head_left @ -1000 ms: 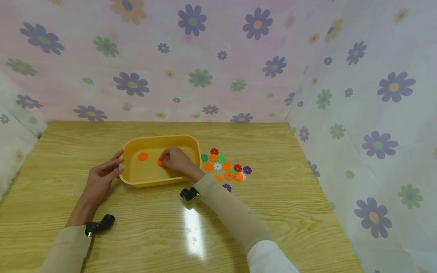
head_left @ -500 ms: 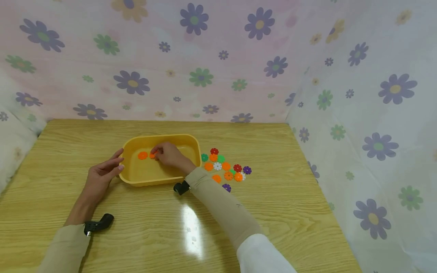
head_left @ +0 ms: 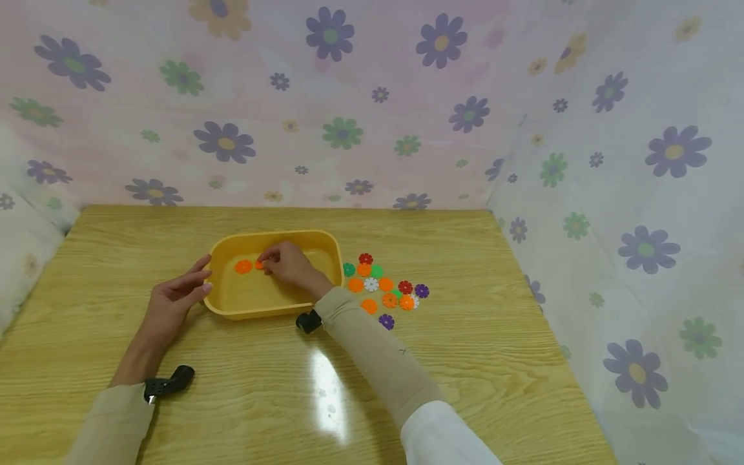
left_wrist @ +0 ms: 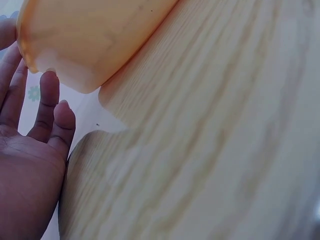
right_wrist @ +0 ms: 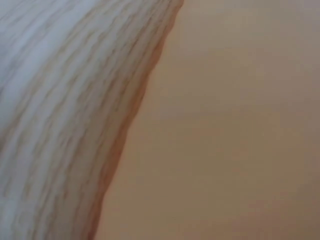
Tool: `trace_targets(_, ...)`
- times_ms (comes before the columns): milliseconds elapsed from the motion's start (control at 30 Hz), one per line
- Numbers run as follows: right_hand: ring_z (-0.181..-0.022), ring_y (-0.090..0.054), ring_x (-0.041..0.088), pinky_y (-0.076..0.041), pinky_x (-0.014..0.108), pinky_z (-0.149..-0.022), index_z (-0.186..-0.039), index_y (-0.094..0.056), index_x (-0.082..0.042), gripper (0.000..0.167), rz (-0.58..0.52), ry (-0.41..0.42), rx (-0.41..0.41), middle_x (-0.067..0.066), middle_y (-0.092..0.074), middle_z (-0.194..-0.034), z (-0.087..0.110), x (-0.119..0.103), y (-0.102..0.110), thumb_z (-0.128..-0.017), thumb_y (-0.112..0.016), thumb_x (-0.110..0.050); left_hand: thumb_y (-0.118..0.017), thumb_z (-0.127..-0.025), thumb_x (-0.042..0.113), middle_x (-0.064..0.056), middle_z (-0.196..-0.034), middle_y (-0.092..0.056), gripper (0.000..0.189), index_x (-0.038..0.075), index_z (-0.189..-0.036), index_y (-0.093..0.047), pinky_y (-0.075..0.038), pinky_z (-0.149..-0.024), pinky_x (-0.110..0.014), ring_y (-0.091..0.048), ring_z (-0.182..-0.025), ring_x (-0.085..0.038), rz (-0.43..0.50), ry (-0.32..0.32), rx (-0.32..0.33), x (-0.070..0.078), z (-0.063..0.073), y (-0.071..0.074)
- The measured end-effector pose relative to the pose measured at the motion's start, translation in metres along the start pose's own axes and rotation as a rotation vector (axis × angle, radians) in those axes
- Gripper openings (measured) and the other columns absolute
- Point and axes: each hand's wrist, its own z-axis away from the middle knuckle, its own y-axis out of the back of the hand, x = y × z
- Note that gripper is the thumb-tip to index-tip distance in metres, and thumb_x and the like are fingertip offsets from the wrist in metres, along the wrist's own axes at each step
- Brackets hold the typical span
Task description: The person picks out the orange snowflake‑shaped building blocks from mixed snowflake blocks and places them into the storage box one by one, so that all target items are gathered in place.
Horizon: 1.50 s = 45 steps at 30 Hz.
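Note:
In the head view a yellow plastic tub (head_left: 261, 312) sits on the table. My left hand (head_left: 171, 303) has its fingertips against the tub's left end, fingers fairly straight; the left wrist view shows the hand (left_wrist: 30, 145) beside the tub's end wall (left_wrist: 85, 50). Inside the tub, my right hand (head_left: 290, 266) pinches an orange notched plastic disc (head_left: 259, 265) between thumb and fingers, low over the tub floor. Just left of it lies another orange disc (head_left: 243, 267). The right wrist view holds only the tub's blurred wall (right_wrist: 215, 125) and table; the hand is out of it.
Right of the tub lie several loose flower-like discs: orange (head_left: 369, 306), red (head_left: 365, 259), green (head_left: 349, 269), white (head_left: 371, 284) and purple (head_left: 422, 290). Flower-printed cloth (head_left: 343, 97) hangs behind the wooden table (head_left: 244, 400) and along its right side.
My right hand has moved left within the tub with the orange disc, closer to the other orange disc, and has stayed about there in the last half second. The left hand has not moved.

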Motion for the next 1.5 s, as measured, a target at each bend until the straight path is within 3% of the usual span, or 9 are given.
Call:
trace_targets(500, -0.072, -0.067, 0.012, -0.054, 0.016, -0.069, -0.108, -0.076, 0.003, 0.017, -0.094, 0.001, -0.028, 0.014, -0.075, -0.091, 0.0002, 0.0037, -0.0034, -0.101, -0.062, -0.002, -0.059, -0.098, -0.011, 0.012, -0.142, -0.061, 0.031, -0.01, -0.128, -0.065, -0.045, -0.102, -0.009, -0.048, -0.136, 0.006, -0.002, 0.033, -0.004, 0.0007, 0.0022, 0.0025)
trace_targets(633, -0.074, -0.069, 0.014, -0.055, 0.016, -0.07, -0.111, -0.075, 0.004, 0.018, -0.099, 0.0, -0.038, 0.016, -0.075, -0.095, -0.0005, 0.0024, -0.0047, -0.101, -0.061, -0.002, -0.059, -0.098, -0.01, 0.012, -0.142, -0.062, 0.031, -0.012, -0.128, -0.063, -0.044, -0.102, -0.008, -0.048, -0.136, 0.006, -0.008, 0.034, 0.002, 0.0023, 0.0019, 0.0031)
trace_targets(900, -0.074, -0.065, 0.011, -0.052, 0.015, -0.073, -0.113, -0.074, 0.003, 0.022, -0.079, -0.002, -0.064, 0.012, -0.073, -0.087, -0.0028, 0.0017, -0.0044, -0.104, -0.054, -0.001, -0.06, -0.098, -0.008, 0.013, -0.142, -0.061, 0.031, -0.009, -0.129, -0.065, -0.044, -0.102, -0.007, -0.048, -0.136, 0.007, 0.005, 0.051, -0.003, 0.0034, 0.0014, 0.0025)
trace_targets(1067, -0.071, -0.064, 0.012, -0.051, 0.015, -0.073, -0.111, -0.073, 0.002, 0.02, -0.076, -0.006, -0.06, 0.008, -0.069, -0.079, -0.0028, 0.0006, -0.0026, -0.104, -0.056, -0.005, -0.059, -0.098, -0.008, 0.013, -0.142, -0.061, 0.031, -0.009, -0.129, -0.065, -0.044, -0.102, -0.008, -0.048, -0.135, 0.007, 0.012, 0.055, -0.003, 0.0035, -0.0001, 0.0024)
trace_targets(1500, -0.069, -0.061, 0.011, -0.047, 0.015, -0.068, -0.11, -0.071, 0.002, 0.017, -0.083, -0.012, -0.076, 0.005, -0.067, -0.077, -0.0031, -0.0006, -0.0013, -0.104, -0.057, -0.005, -0.059, -0.098, -0.009, 0.013, -0.143, -0.06, 0.031, -0.008, -0.129, -0.065, -0.045, -0.102, -0.009, -0.047, -0.136, 0.007, 0.01, 0.051, -0.006, 0.0023, -0.001, 0.003)
